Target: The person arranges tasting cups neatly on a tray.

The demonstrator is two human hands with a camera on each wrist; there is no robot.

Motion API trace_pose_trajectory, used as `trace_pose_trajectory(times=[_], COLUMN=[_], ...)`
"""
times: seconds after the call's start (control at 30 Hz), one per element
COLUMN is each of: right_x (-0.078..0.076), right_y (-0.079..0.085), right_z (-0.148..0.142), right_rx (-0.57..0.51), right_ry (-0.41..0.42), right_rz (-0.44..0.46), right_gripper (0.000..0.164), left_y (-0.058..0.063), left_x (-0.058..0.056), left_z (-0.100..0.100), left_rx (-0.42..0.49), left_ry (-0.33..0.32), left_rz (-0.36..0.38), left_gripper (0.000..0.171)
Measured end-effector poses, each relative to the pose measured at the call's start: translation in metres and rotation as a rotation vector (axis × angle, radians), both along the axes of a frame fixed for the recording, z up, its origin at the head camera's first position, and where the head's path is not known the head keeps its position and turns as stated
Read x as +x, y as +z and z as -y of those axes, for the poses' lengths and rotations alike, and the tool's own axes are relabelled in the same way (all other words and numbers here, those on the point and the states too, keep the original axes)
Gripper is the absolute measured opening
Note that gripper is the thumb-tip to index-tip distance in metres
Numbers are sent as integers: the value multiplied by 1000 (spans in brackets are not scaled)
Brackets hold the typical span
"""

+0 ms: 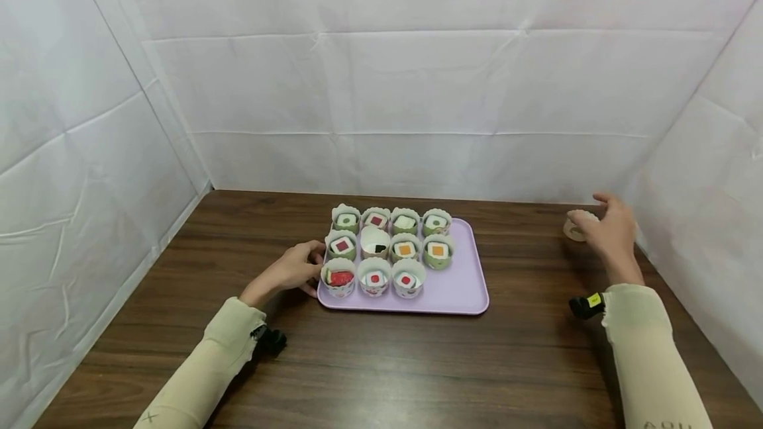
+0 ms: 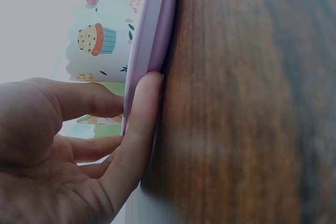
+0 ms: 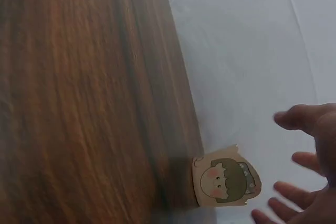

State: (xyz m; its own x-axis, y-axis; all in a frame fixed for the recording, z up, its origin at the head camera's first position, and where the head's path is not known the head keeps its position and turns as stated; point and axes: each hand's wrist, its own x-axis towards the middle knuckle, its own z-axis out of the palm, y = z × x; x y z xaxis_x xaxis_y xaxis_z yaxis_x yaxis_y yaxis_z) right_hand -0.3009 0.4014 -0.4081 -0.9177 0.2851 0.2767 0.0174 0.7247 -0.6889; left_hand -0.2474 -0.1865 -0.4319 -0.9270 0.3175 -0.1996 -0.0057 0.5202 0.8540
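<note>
A lilac tray [image 1: 461,277] lies on the table and bears several paper baking cups, each with a small item inside. My left hand [image 1: 299,266] pinches the tray's left edge; in the left wrist view, the thumb is at the rim and a finger lies along the underside. Closest to that hand stands a cupcake-print cup [image 2: 102,35]. Far to the right, my right hand [image 1: 612,234] hovers with spread fingers beside a lone beige paper cup [image 1: 575,234]. A cartoon face shows on this cup [image 3: 224,179] in the right wrist view, with a gap between it and the fingers.
The brown wooden table [image 1: 387,363] is enclosed by a white cloth [image 1: 411,85] at the back and on both sides. The lone cup stands near the table's back right corner. Cups fill the tray's left part; its right strip shows bare lilac surface.
</note>
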Motion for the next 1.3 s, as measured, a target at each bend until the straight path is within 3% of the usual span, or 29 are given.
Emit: trace_pose_trajectory(times=[0.2,0.5,0.77,1.3], right_x=[-13,-17,-21,-17], right_y=[-4,-13,-18,-14], right_z=[-12,-21,-24,-18], right_rx=[92,115,124,151], right_ry=[54,76,46,28], right_rz=[79,261,267,278], right_gripper=[89,100,87,80], left_y=[1,2,1,0], left_x=[1,2,1,1], left_z=[0,-1,-1,0], left_rx=[-4,-2,1,3], left_ry=[2,4,0,-11], left_rz=[-5,-6,-2,-7], left_gripper=[51,51,52,52])
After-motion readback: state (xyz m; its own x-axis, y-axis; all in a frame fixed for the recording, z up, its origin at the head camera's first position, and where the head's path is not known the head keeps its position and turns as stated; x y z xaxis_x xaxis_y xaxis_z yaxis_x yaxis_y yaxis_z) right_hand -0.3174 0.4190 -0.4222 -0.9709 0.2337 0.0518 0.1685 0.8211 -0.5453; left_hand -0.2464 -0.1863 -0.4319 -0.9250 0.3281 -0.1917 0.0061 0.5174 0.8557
